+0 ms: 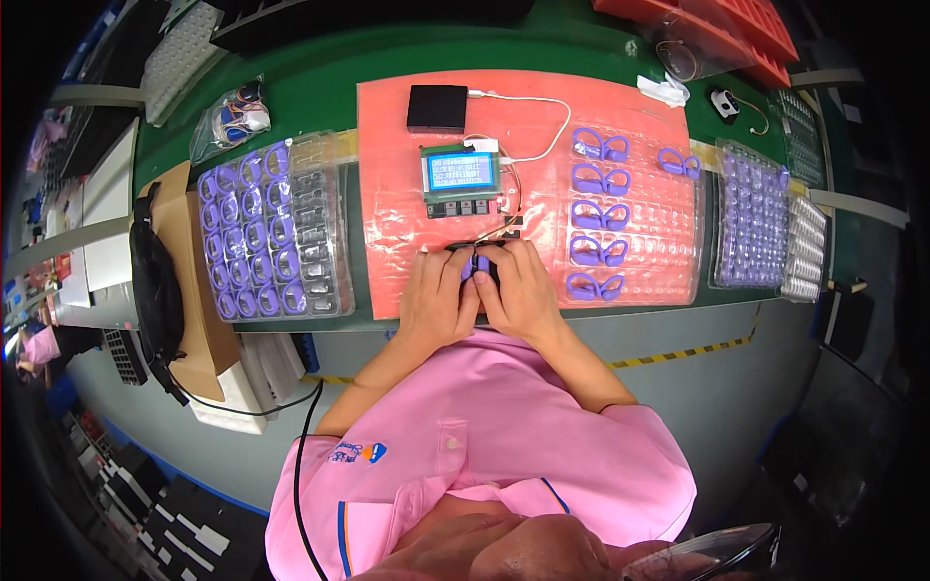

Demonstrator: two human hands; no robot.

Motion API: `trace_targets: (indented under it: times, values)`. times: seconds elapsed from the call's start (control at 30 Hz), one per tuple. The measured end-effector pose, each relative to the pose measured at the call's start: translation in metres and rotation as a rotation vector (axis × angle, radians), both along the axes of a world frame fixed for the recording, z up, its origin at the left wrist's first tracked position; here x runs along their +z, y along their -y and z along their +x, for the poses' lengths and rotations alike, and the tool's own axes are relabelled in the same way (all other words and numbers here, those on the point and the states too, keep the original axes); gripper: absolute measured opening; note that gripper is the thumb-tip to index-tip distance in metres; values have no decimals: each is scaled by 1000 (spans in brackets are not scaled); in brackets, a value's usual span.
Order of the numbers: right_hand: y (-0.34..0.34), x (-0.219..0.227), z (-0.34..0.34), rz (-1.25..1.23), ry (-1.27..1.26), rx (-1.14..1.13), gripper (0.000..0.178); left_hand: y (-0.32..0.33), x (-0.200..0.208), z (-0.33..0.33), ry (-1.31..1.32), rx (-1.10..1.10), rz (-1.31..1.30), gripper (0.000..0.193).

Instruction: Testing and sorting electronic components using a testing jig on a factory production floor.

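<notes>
At the near edge of the pink mat (392, 174), my left hand (436, 295) and my right hand (524, 295) meet with bent fingers. Between their fingertips is a purple earphone (474, 265), mostly covered by the fingers, set against a small black fixture whose outline is partly hidden. Just beyond the hands stands a small green circuit board with a lit blue screen (462, 171) and a row of buttons (460, 207) below it. A wire runs from the board down toward the fixture.
A black box (437, 108) joins the board by a white cable (567, 121). To the right, a clear tray (639, 247) holds several purple ear-hook earphones (601, 215). Filled trays of purple pieces lie at left (250, 232) and far right (753, 218). A cardboard box (199, 281) stands left.
</notes>
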State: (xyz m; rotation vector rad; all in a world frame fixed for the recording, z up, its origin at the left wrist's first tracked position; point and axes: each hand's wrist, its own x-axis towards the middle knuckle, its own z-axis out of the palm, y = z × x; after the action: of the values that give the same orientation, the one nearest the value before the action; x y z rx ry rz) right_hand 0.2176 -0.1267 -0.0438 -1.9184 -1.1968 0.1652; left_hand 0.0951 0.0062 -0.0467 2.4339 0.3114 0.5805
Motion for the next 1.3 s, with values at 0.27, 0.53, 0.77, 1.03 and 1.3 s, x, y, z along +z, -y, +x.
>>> trace_targets:
  times: [0.27,0.53,0.77,1.03,1.3]
  values:
    - [2,-7,0,86,-88,-54,31,-7,13,9,19,-37,-194,36]
    - [17,22,5,171,-126,-79,24,-12,-16,3,56,4,-269,26]
    - [116,35,118,178,53,-495,28,-6,13,8,48,78,-334,25]
    - [168,17,201,35,338,-553,23,32,67,113,7,-113,-301,31]
    - [161,8,196,-27,356,-561,27,75,48,221,109,-395,69,32]
